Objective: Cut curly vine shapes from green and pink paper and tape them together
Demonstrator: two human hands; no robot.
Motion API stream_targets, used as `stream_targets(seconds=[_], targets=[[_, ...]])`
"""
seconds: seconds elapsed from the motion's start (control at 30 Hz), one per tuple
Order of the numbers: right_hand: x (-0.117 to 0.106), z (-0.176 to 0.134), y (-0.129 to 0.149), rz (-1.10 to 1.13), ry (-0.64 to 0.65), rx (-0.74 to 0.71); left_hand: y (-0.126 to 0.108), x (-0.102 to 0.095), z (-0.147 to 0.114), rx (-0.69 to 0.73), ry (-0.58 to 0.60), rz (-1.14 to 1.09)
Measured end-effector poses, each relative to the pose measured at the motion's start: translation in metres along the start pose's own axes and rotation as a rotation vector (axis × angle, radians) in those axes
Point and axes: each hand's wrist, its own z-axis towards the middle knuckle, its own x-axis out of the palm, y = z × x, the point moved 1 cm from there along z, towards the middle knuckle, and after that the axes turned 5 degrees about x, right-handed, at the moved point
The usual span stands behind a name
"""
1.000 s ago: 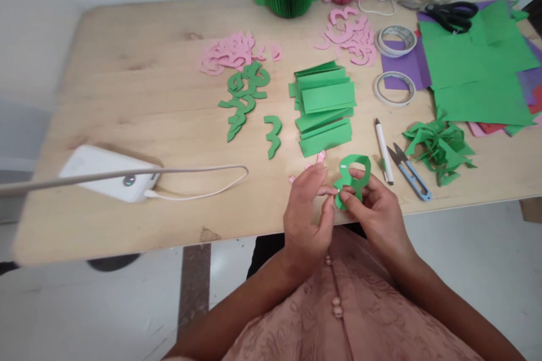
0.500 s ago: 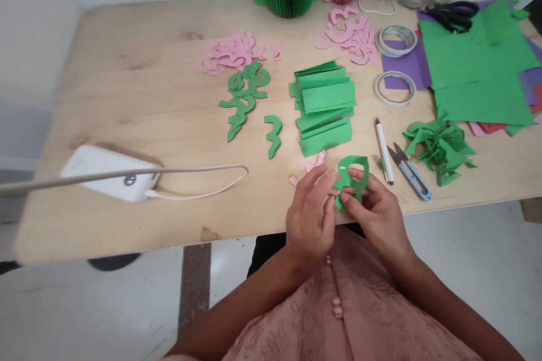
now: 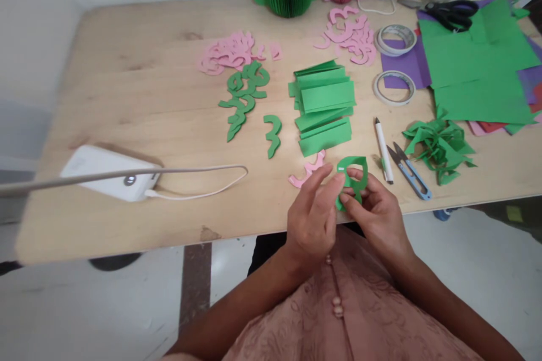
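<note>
No lettering, brand or number can be read for certain. On the white power bank [image 3: 105, 162] at the left of the frame, a small round dark patch [image 3: 129, 180] bears a pale mark too small to make out. Inside the upper tape roll [image 3: 398, 53], upper right, faint greenish printing is too blurred to read.

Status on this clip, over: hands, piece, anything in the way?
Right hand holding green cutout. Left hand at its left side, contact unclear, partly hiding it. Pink cutout close by left hand, seemingly not in the way.
</note>
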Motion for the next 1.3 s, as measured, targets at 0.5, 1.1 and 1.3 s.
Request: stream_targets(seconds=[0.5, 1.1, 1.3], targets=[[0.0, 0.001, 0.002, -0.029, 0.002, -0.021, -0.002, 0.001, 0.001, 0.029, 0.024, 0.02], [0.002, 0.0, 0.004, 0.025, -0.051, 0.018, -0.004, -0.001, 0.001, 0.098, 0.017, 0.116], [0.002, 0.002, 0.002, 0.031, -0.082, 0.025, -0.003, -0.008, 0.001, -0.061, 0.007, 0.006]])
